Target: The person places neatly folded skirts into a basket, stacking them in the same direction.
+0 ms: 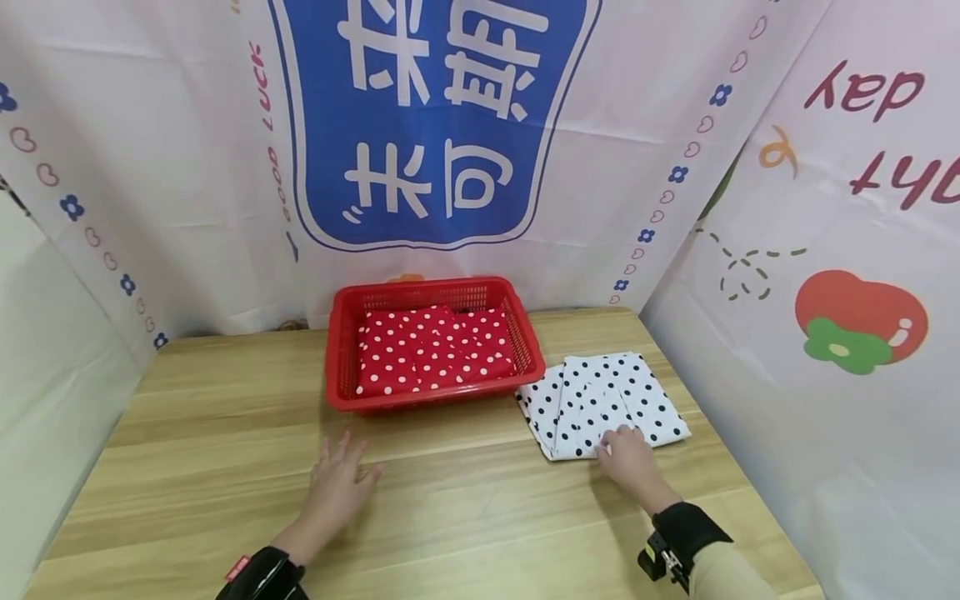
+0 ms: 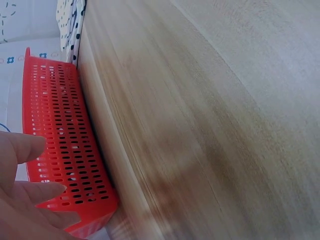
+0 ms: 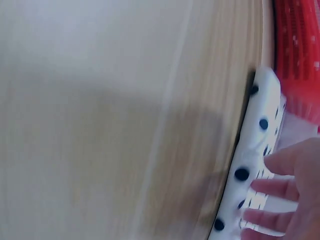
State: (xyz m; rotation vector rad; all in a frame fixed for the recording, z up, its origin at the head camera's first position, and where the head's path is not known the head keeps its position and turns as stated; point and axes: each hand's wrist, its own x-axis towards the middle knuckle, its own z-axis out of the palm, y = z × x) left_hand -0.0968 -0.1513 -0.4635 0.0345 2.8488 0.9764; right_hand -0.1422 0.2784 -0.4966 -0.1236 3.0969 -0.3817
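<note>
A white cloth with black dots (image 1: 604,402) is seen folded on the right side of the wooden bench (image 1: 225,433), just beside the right wall of a red basket (image 1: 341,350). The right hand (image 1: 632,462) is laid on the near edge of this cloth, its fingers (image 3: 280,162) spread a little and touching the fabric from above; in the right wrist view they are shown straight and apart, over the cloth's dotted edge, and nothing is pinched there. Whether the thumb is tucked under the fold cannot be told.

The left hand (image 1: 335,483) is held flat over the bench, just in front of the basket's near wall, with the fingers (image 2: 25,147) apart and relaxed and nothing gripped. In the left wrist view the slotted red wall (image 2: 60,135) is seen close to the fingertips, but contact cannot be confirmed.

Inside the basket a red cloth with white dots (image 1: 431,346) is laid folded, filling most of the floor. The bench is enclosed at the back and sides by white printed sheets (image 1: 150,167), one bearing a large blue panel with white characters (image 1: 435,117).
</note>
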